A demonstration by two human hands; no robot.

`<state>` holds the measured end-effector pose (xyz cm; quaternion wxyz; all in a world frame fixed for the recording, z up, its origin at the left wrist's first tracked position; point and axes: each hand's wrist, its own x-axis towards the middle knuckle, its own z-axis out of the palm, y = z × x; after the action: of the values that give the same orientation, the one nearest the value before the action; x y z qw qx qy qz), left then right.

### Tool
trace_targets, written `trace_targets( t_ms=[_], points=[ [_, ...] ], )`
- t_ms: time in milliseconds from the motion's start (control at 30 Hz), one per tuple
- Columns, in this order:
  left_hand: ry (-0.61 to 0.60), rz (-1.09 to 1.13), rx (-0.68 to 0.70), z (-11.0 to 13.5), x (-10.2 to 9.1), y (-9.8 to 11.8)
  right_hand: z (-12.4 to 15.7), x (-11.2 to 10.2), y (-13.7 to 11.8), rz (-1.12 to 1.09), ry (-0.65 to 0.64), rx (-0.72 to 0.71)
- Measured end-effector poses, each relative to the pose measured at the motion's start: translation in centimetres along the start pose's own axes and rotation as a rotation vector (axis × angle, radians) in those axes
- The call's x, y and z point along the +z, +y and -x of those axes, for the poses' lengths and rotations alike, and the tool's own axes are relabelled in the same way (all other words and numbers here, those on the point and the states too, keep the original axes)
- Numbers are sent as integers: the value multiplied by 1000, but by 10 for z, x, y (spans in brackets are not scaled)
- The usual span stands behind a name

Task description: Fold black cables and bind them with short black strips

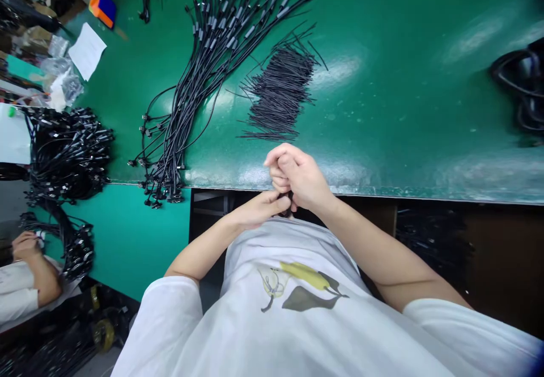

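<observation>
My left hand [264, 207] is closed in front of my waist, with its fingers on a dark coiled cable [288, 197] that is mostly hidden. Just above it, my right hand [305, 177] curls into a fist-like pinch over the same spot, and what its fingers hold is hidden. Beyond the hands, on the green table [382, 110], lies a pile of short thin black ties [280, 93]. To the left of that pile stretches a long bundle of black cables [199, 76] with plugs at their ends.
A heap of cables [68, 150] lies at the left, near a co-worker's hand [26, 245]. Farther back are a paper sheet [87, 51], an orange and blue object [102, 8] and a small tied cable [145, 5]. Coiled black cables [522, 85] sit at the right edge.
</observation>
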<state>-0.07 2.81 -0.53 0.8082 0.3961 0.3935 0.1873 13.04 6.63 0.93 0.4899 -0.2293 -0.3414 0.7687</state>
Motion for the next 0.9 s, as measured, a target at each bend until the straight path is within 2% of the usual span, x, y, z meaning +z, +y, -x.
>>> trace_targets(
  t_ms=[100,200,300,367,467,533,600,633,700,800,900],
  points=[
    [-93,201,-26,0,8,3,-4,-3,-10,-80,24,111],
    [-49,347,-44,1,16,6,-6,-10,-23,-154,75,233],
    [-13,338,-52,-1,19,8,-4,-14,-32,-150,119,332],
    [15,264,-44,-5,17,8,-1,-14,-32,-116,191,303],
    [102,-63,32,-13,12,12,1,-14,-22,7,347,106],
    [186,-443,90,-17,10,18,2,-16,-13,143,404,-11],
    [246,-782,124,-20,11,24,2,-20,-6,234,425,-59],
    [261,-887,135,-22,11,27,3,-22,-4,247,430,-70],
    [238,-958,152,-25,11,30,5,-24,-3,221,433,-89],
    [145,-790,166,-31,6,26,6,-27,-12,153,370,-58],
    [69,-371,159,-38,-5,17,-13,-46,-37,298,168,49]
  ],
)
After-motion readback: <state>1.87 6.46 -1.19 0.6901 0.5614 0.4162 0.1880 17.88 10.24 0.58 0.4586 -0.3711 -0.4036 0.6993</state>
